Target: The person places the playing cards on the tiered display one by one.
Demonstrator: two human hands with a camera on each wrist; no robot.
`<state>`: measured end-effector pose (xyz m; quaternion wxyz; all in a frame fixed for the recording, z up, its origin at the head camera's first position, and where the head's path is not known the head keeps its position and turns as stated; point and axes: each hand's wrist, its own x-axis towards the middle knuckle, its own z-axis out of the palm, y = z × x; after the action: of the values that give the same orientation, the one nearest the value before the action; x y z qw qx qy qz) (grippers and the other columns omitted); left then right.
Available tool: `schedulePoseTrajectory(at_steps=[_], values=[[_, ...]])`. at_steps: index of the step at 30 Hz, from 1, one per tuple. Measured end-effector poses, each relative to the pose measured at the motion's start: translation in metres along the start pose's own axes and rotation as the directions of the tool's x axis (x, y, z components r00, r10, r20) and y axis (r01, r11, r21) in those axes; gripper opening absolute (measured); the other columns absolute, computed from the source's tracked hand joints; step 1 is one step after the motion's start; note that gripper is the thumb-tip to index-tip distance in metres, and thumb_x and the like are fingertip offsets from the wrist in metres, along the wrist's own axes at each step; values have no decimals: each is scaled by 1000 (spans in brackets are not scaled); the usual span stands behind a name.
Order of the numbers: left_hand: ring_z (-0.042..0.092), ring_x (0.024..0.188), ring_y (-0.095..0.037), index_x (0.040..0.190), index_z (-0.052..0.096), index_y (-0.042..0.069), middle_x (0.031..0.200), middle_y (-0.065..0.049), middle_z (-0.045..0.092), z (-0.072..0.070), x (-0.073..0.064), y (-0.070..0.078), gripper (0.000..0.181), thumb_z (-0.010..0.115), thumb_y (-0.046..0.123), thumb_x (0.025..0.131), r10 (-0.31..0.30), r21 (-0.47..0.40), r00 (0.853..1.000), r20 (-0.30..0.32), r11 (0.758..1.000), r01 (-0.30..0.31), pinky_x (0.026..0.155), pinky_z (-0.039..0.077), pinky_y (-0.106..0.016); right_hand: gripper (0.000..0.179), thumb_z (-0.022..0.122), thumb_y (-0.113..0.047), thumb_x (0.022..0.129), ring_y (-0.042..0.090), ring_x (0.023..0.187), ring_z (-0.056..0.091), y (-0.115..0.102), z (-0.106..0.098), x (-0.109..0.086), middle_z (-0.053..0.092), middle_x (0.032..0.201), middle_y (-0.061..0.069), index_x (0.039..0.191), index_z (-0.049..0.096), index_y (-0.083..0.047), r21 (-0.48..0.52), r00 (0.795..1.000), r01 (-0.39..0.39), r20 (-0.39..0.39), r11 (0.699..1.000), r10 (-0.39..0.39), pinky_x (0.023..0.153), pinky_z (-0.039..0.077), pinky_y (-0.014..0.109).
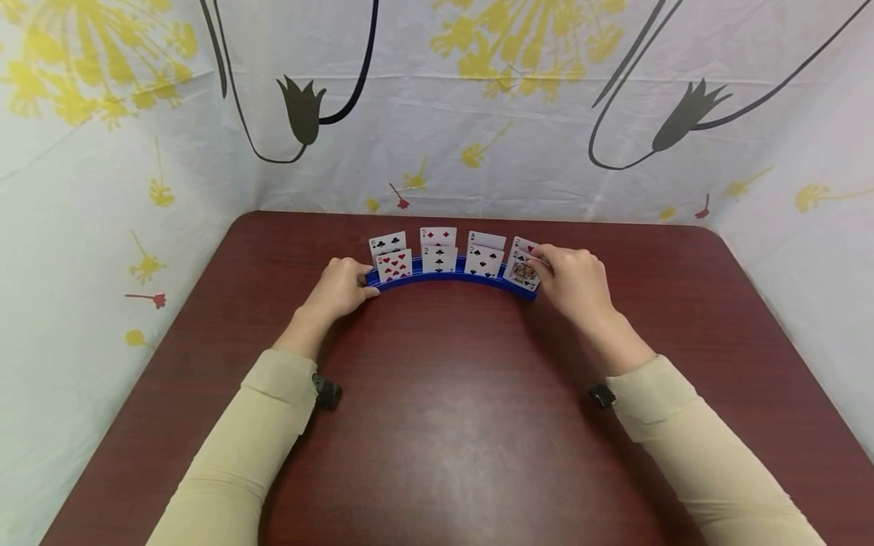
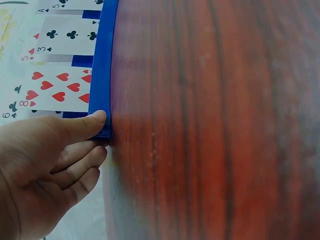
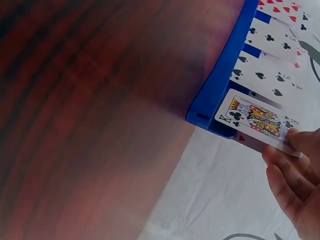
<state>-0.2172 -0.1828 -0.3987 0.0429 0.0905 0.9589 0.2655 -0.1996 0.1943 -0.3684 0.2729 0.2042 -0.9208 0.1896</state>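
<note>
A curved blue card holder (image 1: 444,277) stands on the table with playing cards upright in two rows. My left hand (image 1: 339,290) grips its left end; in the left wrist view the thumb (image 2: 97,119) presses on the front and the other fingers lie behind and below. At the opposite end, my right hand (image 1: 576,284) pinches a king of clubs (image 3: 257,120) by its upper edge between thumb and fingers. The king's lower edge is at the holder's front slot, in front of a two of hearts (image 1: 524,244). A spades card (image 1: 484,261) stands just left of it.
Further left in the holder are a clubs card (image 1: 439,259) and a hearts card (image 1: 394,265), with other cards behind them. The dark red wooden table (image 1: 437,425) ends at a back edge behind the holder. A patterned white cloth (image 1: 437,136) hangs around it.
</note>
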Motion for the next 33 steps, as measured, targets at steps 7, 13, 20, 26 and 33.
schedulePoseTrajectory(at_steps=[7, 13, 20, 26, 33], values=[[69, 102, -31, 135, 63, -4, 114, -23, 71, 1, 0, 0, 49, 77, 14, 91, -1, -3, 1000, 0, 1000, 1, 91, 56, -45, 16, 73, -12, 93, 39, 73, 71, 0, 4, -1, 76, 94, 15, 107, 77, -5, 0, 1000, 24, 4, 1000, -24, 57, 51, 59], [69, 104, -30, 135, 63, -3, 114, -23, 71, 0, 1, 0, 49, 77, 14, 91, -9, 0, 1000, 1, 1000, 9, 92, 55, -45, 16, 72, -9, 93, 43, 75, 71, 0, 4, -2, 76, 97, 16, 108, 77, -8, -5, 999, 44, 5, 999, -44, 56, 50, 60], [69, 104, -31, 135, 62, -4, 114, -24, 71, 1, 1, 0, 49, 77, 14, 92, -7, 4, 1000, 1, 1000, 7, 92, 55, -46, 16, 74, -7, 92, 43, 73, 70, 4, 6, -4, 76, 92, 15, 107, 78, -8, -8, 998, 60, 2, 998, -60, 55, 51, 59], [68, 104, -31, 135, 62, -4, 115, -24, 71, 2, 1, -1, 49, 77, 14, 92, -9, 3, 1000, 4, 1000, 9, 93, 55, -46, 18, 76, -9, 90, 41, 71, 71, 6, 7, -7, 76, 89, 15, 108, 79, -7, -11, 998, 60, 37, 998, -60, 57, 52, 59], [68, 104, -31, 135, 62, -4, 114, -23, 71, 2, 1, -3, 50, 77, 15, 92, -14, 6, 1000, 3, 1000, 14, 93, 55, -46, 24, 79, -17, 87, 31, 66, 69, 6, -4, -4, 74, 82, 13, 105, 75, -1, -5, 996, 89, -21, 996, -89, 57, 52, 53]])
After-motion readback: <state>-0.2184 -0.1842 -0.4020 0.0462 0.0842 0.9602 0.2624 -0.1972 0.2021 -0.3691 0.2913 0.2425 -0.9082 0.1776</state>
